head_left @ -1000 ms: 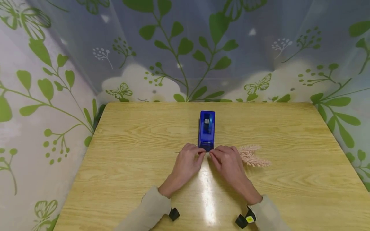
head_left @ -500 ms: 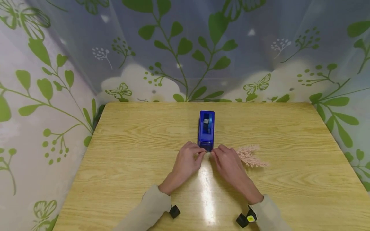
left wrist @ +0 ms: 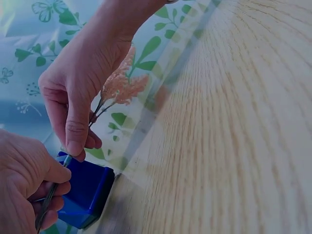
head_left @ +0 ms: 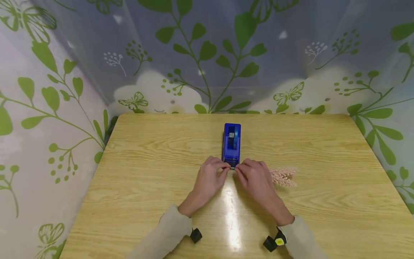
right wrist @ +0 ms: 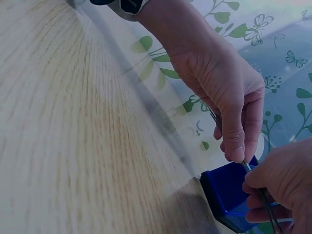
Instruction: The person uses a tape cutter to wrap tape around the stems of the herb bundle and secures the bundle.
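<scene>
A blue tape dispenser [head_left: 231, 154] stands at the table's middle, with both hands at its near end. My left hand [head_left: 208, 178] pinches the dark thin stems [left wrist: 46, 207] of a pale pink artificial flower sprig [head_left: 284, 176]. Facing it, my right hand [head_left: 257, 180] pinches the same stems closer to the blooms, which stick out beyond that hand on the right. Between the fingertips, a small pale, shiny band [left wrist: 67, 160], apparently tape, sits on the stems in the left wrist view. The fingers partly cover it.
A wood-grain table [head_left: 145, 151] lies under the hands. Leaf-printed curtain-like sheets [head_left: 207, 54] enclose its back and sides. Small black devices [head_left: 196, 235] are worn at both wrists.
The pink blooms have turned and shifted slightly left, their tips spreading differently. Both hands stay at the dispenser's near end, with small finger movements. The dispenser stays put.
</scene>
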Demonstrator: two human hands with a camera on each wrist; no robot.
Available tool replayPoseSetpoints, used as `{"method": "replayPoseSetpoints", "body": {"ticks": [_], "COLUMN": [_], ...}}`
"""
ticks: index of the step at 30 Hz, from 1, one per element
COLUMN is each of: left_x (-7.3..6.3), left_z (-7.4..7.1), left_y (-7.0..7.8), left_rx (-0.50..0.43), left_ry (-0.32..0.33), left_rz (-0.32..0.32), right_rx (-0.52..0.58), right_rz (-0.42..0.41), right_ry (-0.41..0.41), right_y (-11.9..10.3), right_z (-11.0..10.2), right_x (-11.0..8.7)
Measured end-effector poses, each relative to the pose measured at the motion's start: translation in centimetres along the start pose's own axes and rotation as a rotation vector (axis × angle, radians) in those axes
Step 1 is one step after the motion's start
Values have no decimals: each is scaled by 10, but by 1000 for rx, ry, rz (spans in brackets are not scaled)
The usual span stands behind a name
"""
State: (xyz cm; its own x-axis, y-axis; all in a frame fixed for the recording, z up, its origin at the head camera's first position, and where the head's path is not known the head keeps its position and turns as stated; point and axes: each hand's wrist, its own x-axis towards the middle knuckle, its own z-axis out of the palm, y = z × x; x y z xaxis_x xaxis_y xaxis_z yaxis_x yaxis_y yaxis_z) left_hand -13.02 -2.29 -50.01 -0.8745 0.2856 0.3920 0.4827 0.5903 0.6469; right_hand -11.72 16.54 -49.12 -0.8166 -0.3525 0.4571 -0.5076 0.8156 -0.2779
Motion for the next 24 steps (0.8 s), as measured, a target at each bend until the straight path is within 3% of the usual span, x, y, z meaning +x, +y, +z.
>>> {"method": "replayPoseSetpoints", "body": {"ticks": [9,14,24], "left_x": [3,5,6], "left_z": [-4,-5,-1], "left_y": [7,6,4], "left_rx": [63,51,37], "left_ry": [-56,-49,3], "left_rz": [-20,-2,18], "right_rx": [21,39,-30], "right_rz": [0,2,93], "right_ry": [62,79,-52], "right_y": [2,3,0], "right_z": [-1,0,-1], "right_x": [2,2,-1]}}
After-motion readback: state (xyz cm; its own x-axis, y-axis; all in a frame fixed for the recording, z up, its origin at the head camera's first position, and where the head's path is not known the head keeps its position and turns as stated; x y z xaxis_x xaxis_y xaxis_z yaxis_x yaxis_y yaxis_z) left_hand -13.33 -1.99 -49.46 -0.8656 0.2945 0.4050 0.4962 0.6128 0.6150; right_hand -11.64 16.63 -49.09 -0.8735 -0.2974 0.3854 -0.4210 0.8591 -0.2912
